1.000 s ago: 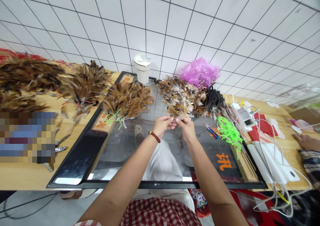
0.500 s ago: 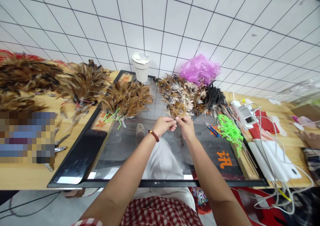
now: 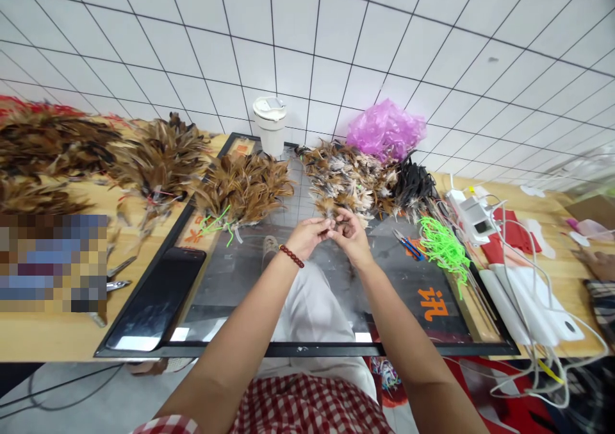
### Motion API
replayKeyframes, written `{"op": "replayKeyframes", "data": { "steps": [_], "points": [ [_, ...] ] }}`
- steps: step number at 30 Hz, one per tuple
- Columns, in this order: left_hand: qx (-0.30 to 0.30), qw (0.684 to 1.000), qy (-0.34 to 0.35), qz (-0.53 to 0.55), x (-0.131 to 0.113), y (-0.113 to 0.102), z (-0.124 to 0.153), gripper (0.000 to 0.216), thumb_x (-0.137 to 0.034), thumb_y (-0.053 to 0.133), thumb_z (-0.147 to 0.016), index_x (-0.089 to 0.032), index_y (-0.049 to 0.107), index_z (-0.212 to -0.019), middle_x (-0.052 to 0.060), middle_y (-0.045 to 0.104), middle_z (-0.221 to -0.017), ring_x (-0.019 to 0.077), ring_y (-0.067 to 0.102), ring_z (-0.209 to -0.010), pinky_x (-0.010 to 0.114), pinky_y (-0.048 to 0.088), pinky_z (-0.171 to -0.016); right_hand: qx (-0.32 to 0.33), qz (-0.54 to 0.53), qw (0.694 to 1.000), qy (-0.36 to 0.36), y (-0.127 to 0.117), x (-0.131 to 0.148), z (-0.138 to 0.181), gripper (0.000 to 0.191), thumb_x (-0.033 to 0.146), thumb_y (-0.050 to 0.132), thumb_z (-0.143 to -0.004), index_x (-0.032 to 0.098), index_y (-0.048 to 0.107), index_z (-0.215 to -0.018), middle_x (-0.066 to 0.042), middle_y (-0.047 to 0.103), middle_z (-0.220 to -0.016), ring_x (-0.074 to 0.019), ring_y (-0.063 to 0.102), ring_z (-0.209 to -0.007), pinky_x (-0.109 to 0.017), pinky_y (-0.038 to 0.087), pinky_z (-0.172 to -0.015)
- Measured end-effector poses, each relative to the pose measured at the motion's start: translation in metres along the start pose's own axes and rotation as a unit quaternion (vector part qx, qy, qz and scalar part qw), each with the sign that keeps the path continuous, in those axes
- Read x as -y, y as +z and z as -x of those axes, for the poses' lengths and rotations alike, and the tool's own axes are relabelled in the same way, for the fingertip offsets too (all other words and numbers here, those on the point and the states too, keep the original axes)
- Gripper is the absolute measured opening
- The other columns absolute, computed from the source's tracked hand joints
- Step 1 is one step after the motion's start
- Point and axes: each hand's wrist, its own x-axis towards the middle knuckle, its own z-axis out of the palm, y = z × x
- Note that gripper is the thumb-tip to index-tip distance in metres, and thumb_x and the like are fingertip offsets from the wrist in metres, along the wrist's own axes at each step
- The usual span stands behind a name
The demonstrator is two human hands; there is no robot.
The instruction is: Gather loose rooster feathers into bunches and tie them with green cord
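My left hand (image 3: 310, 236), with a beaded bracelet (image 3: 291, 256) on its wrist, meets my right hand (image 3: 350, 236) above the dark glass panel (image 3: 240, 293). Both hands are pinched at the fingertips, and whatever small thing lies between them is too small to make out. Just beyond my fingers is a heap of brown and whitish feathers (image 3: 346, 177). A bunch of brown feathers (image 3: 245, 187) with green ties lies to the left. Blue-handled scissors (image 3: 408, 245) rest to the right of my right hand.
Bright green strings (image 3: 444, 248), black feathers (image 3: 414, 184) and a purple plastic bag (image 3: 387, 129) are on the right. A lidded cup (image 3: 270, 126) stands at the back. A phone (image 3: 156, 299) lies left. White cables (image 3: 533, 299) trail over the right edge, near another person's hand (image 3: 598, 262).
My hands have shifted slightly; the right hand's fingers are more raised and curled, the left's more extended. The fingertips stay together. The view has moved a little.
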Motion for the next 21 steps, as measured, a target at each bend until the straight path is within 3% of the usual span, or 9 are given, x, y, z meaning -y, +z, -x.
{"op": "replayKeyframes", "data": {
  "steps": [6, 9, 11, 14, 17, 21],
  "points": [
    [-0.024, 1.0, 0.011, -0.015, 0.005, 0.001, -0.002, 0.023, -0.023, 0.083, -0.056, -0.01, 0.07, -0.07, 0.007, 0.068, -0.072, 0.0093, 0.058, -0.063, 0.022, 0.045, -0.061, -0.015, 0.039, 0.999, -0.001, 0.005, -0.005, 0.002, 0.055, 0.037, 0.075, -0.067, 0.026, 0.055, -0.116, 0.0, 0.054, -0.096, -0.0069, 0.043, -0.057, -0.021, 0.039, -0.051],
    [-0.054, 0.997, 0.054, -0.006, 0.006, 0.001, -0.002, 0.026, -0.029, 0.081, -0.06, -0.01, 0.069, -0.074, 0.005, 0.067, -0.071, 0.0091, 0.059, -0.061, 0.023, 0.046, -0.06, -0.067, 0.126, 0.988, -0.057, -0.001, 0.006, 0.002, 0.037, 0.039, 0.068, -0.075, 0.023, 0.062, -0.107, -0.001, 0.058, -0.089, -0.0109, 0.05, -0.063, -0.025, 0.044, -0.059],
    [-0.076, 0.995, 0.063, -0.001, 0.005, 0.002, -0.002, 0.027, -0.031, 0.079, -0.063, -0.011, 0.069, -0.078, 0.005, 0.067, -0.071, 0.0087, 0.059, -0.059, 0.023, 0.047, -0.058, -0.123, 0.233, 0.958, -0.109, -0.015, 0.015, 0.001, 0.024, 0.038, 0.059, -0.082, 0.021, 0.066, -0.097, -0.004, 0.061, -0.088, -0.0157, 0.056, -0.076, -0.03, 0.047, -0.073],
    [-0.099, 0.993, 0.064, 0.018, 0.003, 0.004, -0.001, 0.025, -0.028, 0.079, -0.065, -0.01, 0.068, -0.078, 0.005, 0.068, -0.071, 0.0083, 0.059, -0.059, 0.022, 0.048, -0.059, -0.174, 0.395, 0.892, -0.132, -0.044, 0.023, -0.004, 0.027, 0.032, 0.048, -0.088, 0.019, 0.068, -0.101, -0.009, 0.06, -0.094, -0.02, 0.056, -0.089, -0.034, 0.046, -0.082],
    [-0.113, 0.991, 0.06, 0.034, 0.001, 0.005, -0.001, 0.022, -0.024, 0.079, -0.064, -0.01, 0.067, -0.077, 0.005, 0.068, -0.07, 0.0081, 0.06, -0.06, 0.022, 0.05, -0.061, -0.158, 0.507, 0.84, -0.11, -0.065, 0.016, -0.008, 0.033, 0.026, 0.045, -0.087, 0.018, 0.066, -0.11, -0.011, 0.056, -0.099, -0.0219, 0.054, -0.093, -0.034, 0.045, -0.082],
    [-0.112, 0.992, 0.052, 0.035, 0.001, 0.006, -0.001, 0.021, -0.022, 0.078, -0.065, -0.009, 0.067, -0.078, 0.005, 0.067, -0.07, 0.0076, 0.06, -0.06, 0.021, 0.049, -0.061, -0.112, 0.585, 0.8, -0.074, -0.072, 0.004, -0.01, 0.032, 0.023, 0.047, -0.085, 0.019, 0.067, -0.11, -0.011, 0.055, -0.1, -0.0229, 0.053, -0.094, -0.034, 0.043, -0.082]
  ]
}}
